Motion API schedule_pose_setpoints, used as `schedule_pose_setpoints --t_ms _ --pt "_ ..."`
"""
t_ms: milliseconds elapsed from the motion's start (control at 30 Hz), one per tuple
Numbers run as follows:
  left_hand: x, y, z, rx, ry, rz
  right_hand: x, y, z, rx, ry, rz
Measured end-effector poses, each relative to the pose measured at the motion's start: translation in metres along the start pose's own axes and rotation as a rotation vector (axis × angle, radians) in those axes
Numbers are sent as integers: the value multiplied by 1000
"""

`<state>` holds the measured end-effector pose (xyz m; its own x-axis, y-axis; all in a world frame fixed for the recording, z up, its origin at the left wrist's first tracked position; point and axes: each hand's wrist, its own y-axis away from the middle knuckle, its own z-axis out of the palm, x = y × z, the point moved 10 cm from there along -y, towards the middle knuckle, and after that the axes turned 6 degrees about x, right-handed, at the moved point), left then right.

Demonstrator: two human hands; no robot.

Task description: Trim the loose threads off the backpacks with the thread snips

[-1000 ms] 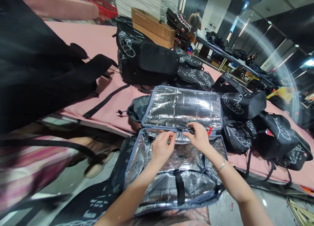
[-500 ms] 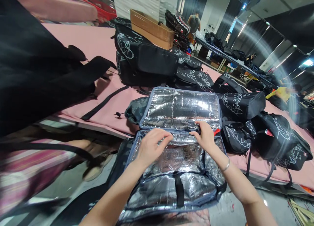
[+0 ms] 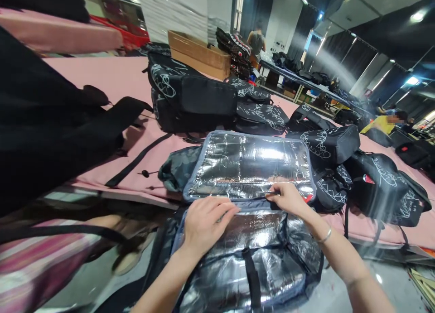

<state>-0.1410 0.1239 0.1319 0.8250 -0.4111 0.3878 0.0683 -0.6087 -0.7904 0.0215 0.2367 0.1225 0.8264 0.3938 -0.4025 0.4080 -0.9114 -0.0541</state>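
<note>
An open cooler bag with silver foil lining hangs at the near edge of the pink table. Its foil-lined lid lies flat on the table. My left hand rests on the bag's back rim near the hinge, fingers curled against the foil. My right hand pinches the lid's lower edge at the hinge, close to a small red tag. A black strap crosses the inner front wall of the bag.
Several black bags with white scribble prints lie on the table behind and to the right. A larger black bag and a cardboard box stand further back. Dark fabric fills the left. People stand at distant tables.
The view has tipped down and the bag sits lower in the frame. Both hands have slid along the hinge, the left one moving slightly left and lower; the right stays at the lid's edge.
</note>
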Motion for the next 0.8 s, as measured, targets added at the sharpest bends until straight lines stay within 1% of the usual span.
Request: schedule_pose_setpoints --t_ms 33,100,200,267,333,400,467,533,633,667,700,733,800 --pt "4 -2 -2 8 -1 -11 2 5 -2 -9 -31 18" --pt "13 -6 1 11 -12 -22 9 11 -4 -29 -78 70" --pt "26 -8 14 6 -49 6 17 10 0 -46 -86 115" --pt "32 -7 24 -4 -83 9 18 5 3 -48 -83 113" --pt "34 -5 32 -10 -127 -15 18 1 7 -48 -82 104" --pt "34 -4 36 -6 -176 -52 17 -3 10 -53 -80 92" --pt "36 -3 37 -17 -164 -70 17 -5 13 -58 -78 86" --pt "45 -2 43 -89 -20 -37 18 -7 15 -65 -79 86" --pt "71 6 54 -306 290 107 19 -11 18 -89 -90 90" --pt "76 8 55 -355 343 149 19 -13 18 -101 -97 91" --pt "77 9 53 -368 354 168 20 -14 19 -114 -105 93" --pt "72 6 50 -342 331 161 20 -16 20 -127 -114 96" --pt "52 -2 42 -224 213 94 20 -18 22 -156 -131 107"
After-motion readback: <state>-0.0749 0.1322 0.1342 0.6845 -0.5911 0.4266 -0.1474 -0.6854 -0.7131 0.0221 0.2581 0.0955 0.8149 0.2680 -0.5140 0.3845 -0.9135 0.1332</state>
